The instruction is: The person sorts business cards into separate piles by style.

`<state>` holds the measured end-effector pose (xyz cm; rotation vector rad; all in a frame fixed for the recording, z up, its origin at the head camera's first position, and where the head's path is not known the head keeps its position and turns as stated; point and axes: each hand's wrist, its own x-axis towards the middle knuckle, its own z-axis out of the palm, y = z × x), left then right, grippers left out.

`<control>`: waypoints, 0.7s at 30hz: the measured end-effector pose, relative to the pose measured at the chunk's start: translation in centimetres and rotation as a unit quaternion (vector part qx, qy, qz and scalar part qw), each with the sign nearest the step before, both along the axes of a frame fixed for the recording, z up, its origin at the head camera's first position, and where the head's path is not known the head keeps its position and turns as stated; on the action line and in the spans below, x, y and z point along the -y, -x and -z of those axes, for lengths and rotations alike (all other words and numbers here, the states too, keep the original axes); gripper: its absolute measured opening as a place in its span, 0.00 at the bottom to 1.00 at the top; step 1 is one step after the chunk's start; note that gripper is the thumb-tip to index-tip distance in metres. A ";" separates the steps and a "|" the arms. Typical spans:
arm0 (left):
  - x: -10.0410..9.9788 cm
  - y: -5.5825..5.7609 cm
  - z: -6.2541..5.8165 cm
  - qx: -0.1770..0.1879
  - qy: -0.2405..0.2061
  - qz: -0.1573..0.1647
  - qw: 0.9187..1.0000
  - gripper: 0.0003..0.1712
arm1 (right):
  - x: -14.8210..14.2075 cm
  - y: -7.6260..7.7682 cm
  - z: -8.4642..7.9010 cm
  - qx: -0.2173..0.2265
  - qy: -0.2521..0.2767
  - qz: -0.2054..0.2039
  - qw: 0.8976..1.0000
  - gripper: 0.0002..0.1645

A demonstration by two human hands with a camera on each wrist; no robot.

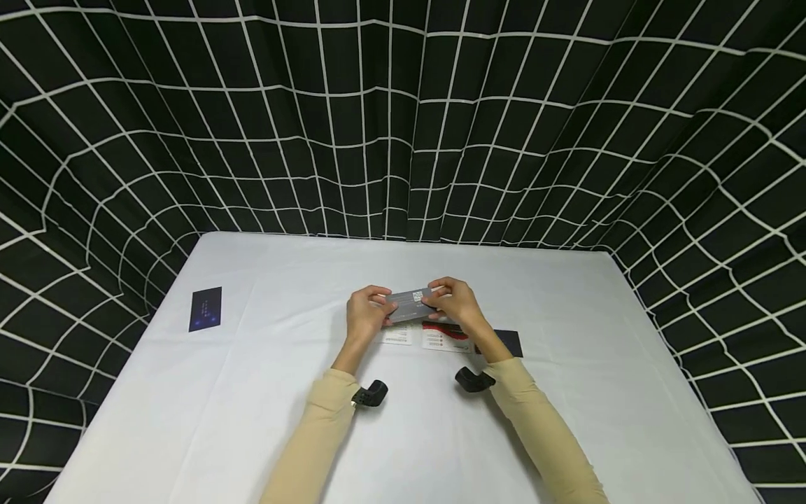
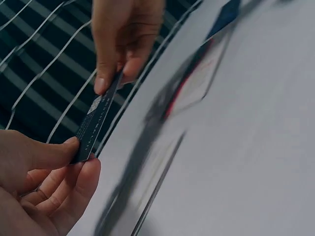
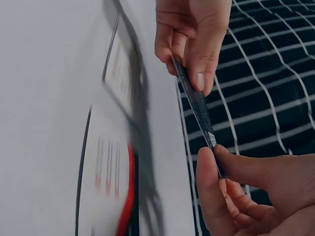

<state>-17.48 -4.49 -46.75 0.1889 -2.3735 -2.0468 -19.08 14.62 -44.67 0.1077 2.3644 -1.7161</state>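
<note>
A grey business card (image 1: 408,306) with a white QR code and small print is held up over the table between both hands. My left hand (image 1: 365,313) pinches its left end between thumb and fingers. At the other end, by the QR code, my right hand (image 1: 458,304) grips it the same way. In the left wrist view the card (image 2: 93,125) appears tilted, nearly edge-on. Beneath the hands lie a white card (image 1: 398,334), partly covered, and a white card with a red and black band (image 1: 446,339). A dark blue card (image 1: 508,342) sits partly behind the right wrist.
Another dark blue card (image 1: 206,309) lies alone on the left side of the white-covered table (image 1: 252,406). Black curtains with a white grid (image 1: 403,126) hang behind and beside the table. A black wrist-worn device (image 1: 371,394) sticks out from the left sleeve, another (image 1: 474,380) from the right.
</note>
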 end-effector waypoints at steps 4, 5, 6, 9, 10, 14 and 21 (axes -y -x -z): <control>-3.0 -0.6 0.1 -0.020 0.038 0.030 0.999 0.15 | -3.2 -1.4 -0.2 -0.004 -0.020 0.017 1.000 0.25; -3.7 -0.7 0.0 -0.026 0.048 0.038 0.998 0.14 | -4.0 -1.7 -0.2 -0.004 -0.023 0.023 0.999 0.25; -4.5 -0.7 0.0 -0.030 0.062 0.045 0.997 0.14 | -4.8 -2.0 -0.1 -0.004 -0.027 0.027 0.999 0.25; -6.7 -1.1 0.0 -0.053 0.124 0.073 0.988 0.12 | -7.1 -3.2 0.3 0.004 -0.033 0.043 0.999 0.27; -7.4 -1.2 0.0 -0.059 0.147 0.082 0.984 0.12 | -7.9 -3.6 0.4 0.007 -0.033 0.047 0.998 0.27; -10.0 -1.6 0.2 -0.091 0.220 0.114 0.964 0.11 | -10.5 -5.3 0.8 0.020 -0.034 0.062 0.997 0.29; -13.3 -1.9 1.2 -0.119 0.253 0.155 0.947 0.11 | -13.2 -6.7 1.4 0.024 -0.081 0.100 0.991 0.27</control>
